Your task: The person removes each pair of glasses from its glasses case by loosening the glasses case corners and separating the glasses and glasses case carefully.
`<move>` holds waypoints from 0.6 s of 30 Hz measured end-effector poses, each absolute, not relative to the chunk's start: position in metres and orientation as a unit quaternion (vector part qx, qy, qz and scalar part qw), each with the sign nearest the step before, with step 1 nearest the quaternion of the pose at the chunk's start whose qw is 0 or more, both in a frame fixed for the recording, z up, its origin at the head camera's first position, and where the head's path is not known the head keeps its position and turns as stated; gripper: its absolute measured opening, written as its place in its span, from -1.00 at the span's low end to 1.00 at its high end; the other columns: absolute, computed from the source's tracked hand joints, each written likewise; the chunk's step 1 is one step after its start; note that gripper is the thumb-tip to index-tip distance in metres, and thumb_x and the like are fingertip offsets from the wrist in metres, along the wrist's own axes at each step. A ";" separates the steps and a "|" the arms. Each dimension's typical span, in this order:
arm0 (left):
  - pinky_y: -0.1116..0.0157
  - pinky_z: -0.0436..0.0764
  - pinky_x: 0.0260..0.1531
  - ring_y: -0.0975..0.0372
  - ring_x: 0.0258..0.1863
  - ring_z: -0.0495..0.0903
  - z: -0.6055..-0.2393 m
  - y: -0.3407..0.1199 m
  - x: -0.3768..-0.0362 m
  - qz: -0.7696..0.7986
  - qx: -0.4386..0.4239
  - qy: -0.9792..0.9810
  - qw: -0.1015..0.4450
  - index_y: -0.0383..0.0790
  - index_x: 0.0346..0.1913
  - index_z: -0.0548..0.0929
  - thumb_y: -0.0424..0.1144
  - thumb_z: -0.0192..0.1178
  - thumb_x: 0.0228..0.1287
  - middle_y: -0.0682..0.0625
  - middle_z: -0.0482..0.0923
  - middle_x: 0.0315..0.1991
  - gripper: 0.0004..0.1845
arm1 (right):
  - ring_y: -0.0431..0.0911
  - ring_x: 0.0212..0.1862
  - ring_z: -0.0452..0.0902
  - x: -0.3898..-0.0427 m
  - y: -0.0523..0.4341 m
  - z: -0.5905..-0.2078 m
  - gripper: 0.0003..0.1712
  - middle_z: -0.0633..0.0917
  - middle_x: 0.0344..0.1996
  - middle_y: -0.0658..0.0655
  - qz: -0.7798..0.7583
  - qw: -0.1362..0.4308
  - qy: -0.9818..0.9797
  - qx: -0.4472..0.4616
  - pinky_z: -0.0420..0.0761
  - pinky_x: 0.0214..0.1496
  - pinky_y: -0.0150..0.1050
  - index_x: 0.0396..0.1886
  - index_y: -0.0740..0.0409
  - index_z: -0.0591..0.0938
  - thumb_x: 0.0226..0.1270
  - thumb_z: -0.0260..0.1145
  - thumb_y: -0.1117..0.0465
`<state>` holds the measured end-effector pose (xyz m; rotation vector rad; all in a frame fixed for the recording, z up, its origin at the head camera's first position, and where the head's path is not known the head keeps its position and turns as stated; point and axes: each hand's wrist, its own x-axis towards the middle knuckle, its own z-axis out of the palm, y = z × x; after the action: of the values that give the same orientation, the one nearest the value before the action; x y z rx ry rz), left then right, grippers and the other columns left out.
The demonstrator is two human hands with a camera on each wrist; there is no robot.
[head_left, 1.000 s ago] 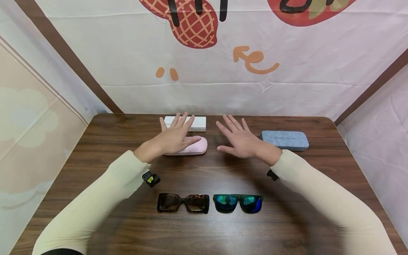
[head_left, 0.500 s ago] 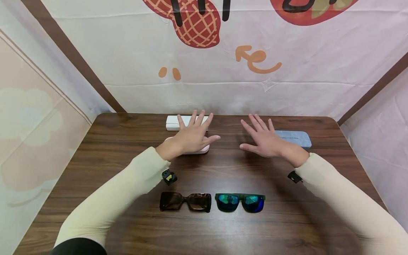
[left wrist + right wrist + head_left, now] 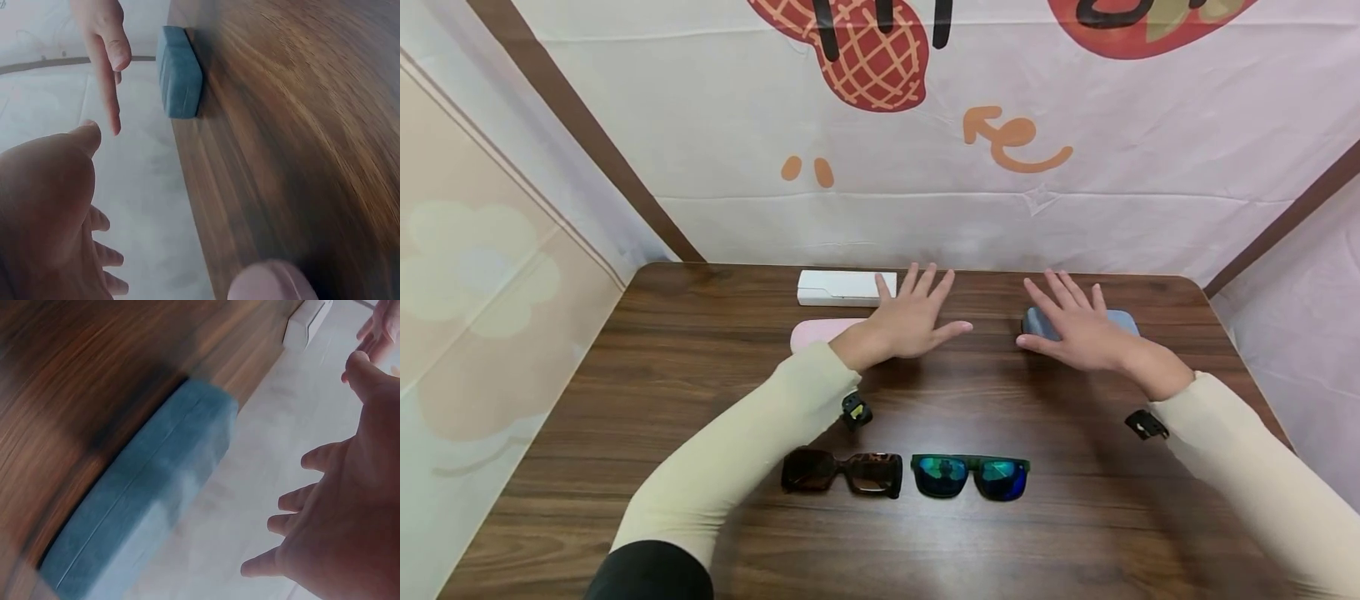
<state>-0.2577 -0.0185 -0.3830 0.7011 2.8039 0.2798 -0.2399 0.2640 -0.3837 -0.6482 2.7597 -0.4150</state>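
Two hands are held flat, palms down, above the far half of the worktop (image 3: 700, 400), fingers straight and spread, nothing grasped. The left hand (image 3: 913, 321) is positioned over the right end of the pink case (image 3: 820, 333), just in front of the white case (image 3: 842, 287). The right hand (image 3: 1078, 329) is positioned over the blue-grey case (image 3: 1120, 319), whose left end is covered by the fingers; contact cannot be determined. The tortoiseshell sunglasses (image 3: 841, 472) and the green-mirrored sunglasses (image 3: 972, 477) are laid side by side near the front edge, well apart from both hands.
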 end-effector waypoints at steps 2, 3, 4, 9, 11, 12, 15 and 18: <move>-0.42 -0.35 0.34 -0.08 0.61 -0.38 -0.383 -0.012 -0.258 0.092 0.246 0.957 0.121 -0.02 0.66 -0.20 0.44 -0.23 0.47 -0.14 -0.32 0.65 -0.06 | 0.28 0.59 -0.51 -0.240 0.270 -0.383 0.05 -0.33 0.61 0.35 -0.145 0.143 0.955 -0.215 -0.50 0.39 0.45 0.67 0.10 -0.18 0.53 0.11 -0.29; -0.42 -0.35 0.35 -0.07 0.61 -0.38 -0.384 -0.008 -0.258 0.090 0.250 0.956 0.123 -0.01 0.66 -0.21 0.43 -0.24 0.47 -0.14 -0.32 0.65 -0.06 | 0.29 0.59 -0.52 -0.240 0.273 -0.383 0.06 -0.34 0.60 0.36 -0.145 0.145 0.956 -0.211 -0.51 0.39 0.45 0.67 0.11 -0.19 0.52 0.11 -0.29; -0.42 -0.34 0.35 -0.07 0.61 -0.37 -0.384 -0.004 -0.259 0.088 0.253 0.955 0.124 -0.02 0.66 -0.21 0.44 -0.24 0.47 -0.14 -0.32 0.65 -0.06 | 0.30 0.59 -0.52 -0.240 0.276 -0.383 0.07 -0.33 0.60 0.37 -0.145 0.146 0.956 -0.207 -0.51 0.38 0.46 0.67 0.11 -0.19 0.52 0.12 -0.29; -0.40 -0.31 0.37 -0.07 0.61 -0.33 -0.387 0.014 -0.258 0.089 0.270 0.950 0.131 -0.02 0.66 -0.21 0.43 -0.24 0.48 -0.14 -0.31 0.65 -0.06 | 0.34 0.57 -0.53 -0.241 0.291 -0.385 0.12 -0.35 0.58 0.42 -0.142 0.147 0.960 -0.190 -0.51 0.35 0.49 0.67 0.11 -0.23 0.50 0.13 -0.32; -0.39 -0.30 0.38 -0.07 0.61 -0.31 -0.388 0.022 -0.259 0.090 0.277 0.948 0.132 -0.03 0.67 -0.20 0.42 -0.23 0.48 -0.14 -0.28 0.65 -0.07 | 0.35 0.57 -0.53 -0.241 0.298 -0.386 0.13 -0.35 0.58 0.43 -0.142 0.147 0.962 -0.184 -0.49 0.35 0.51 0.66 0.12 -0.24 0.49 0.15 -0.31; -0.38 -0.30 0.38 -0.07 0.62 -0.30 -0.389 0.026 -0.259 0.090 0.280 0.947 0.132 -0.03 0.67 -0.19 0.42 -0.23 0.48 -0.14 -0.27 0.66 -0.07 | 0.35 0.57 -0.53 -0.241 0.301 -0.387 0.14 -0.35 0.58 0.44 -0.142 0.147 0.962 -0.181 -0.49 0.34 0.52 0.66 0.13 -0.24 0.48 0.16 -0.30; -0.36 -0.28 0.40 -0.05 0.62 -0.28 -0.391 0.039 -0.260 0.094 0.291 0.942 0.138 -0.04 0.67 -0.17 0.39 -0.20 0.50 -0.14 -0.24 0.66 -0.08 | 0.37 0.56 -0.53 -0.241 0.311 -0.389 0.16 -0.37 0.56 0.46 -0.144 0.155 0.962 -0.173 -0.47 0.32 0.55 0.66 0.15 -0.25 0.47 0.19 -0.28; -0.31 -0.27 0.43 0.00 0.62 -0.29 -0.392 0.052 -0.260 0.097 0.297 0.938 0.148 -0.03 0.67 -0.18 0.36 -0.18 0.52 -0.11 -0.26 0.66 -0.10 | 0.40 0.55 -0.55 -0.240 0.321 -0.390 0.18 -0.39 0.55 0.48 -0.153 0.164 0.961 -0.165 -0.46 0.31 0.57 0.65 0.16 -0.27 0.46 0.23 -0.26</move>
<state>-0.2605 0.0518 -0.3925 0.8538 2.6996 0.2795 -0.2398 0.3207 -0.3903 -0.4703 2.7388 -0.4348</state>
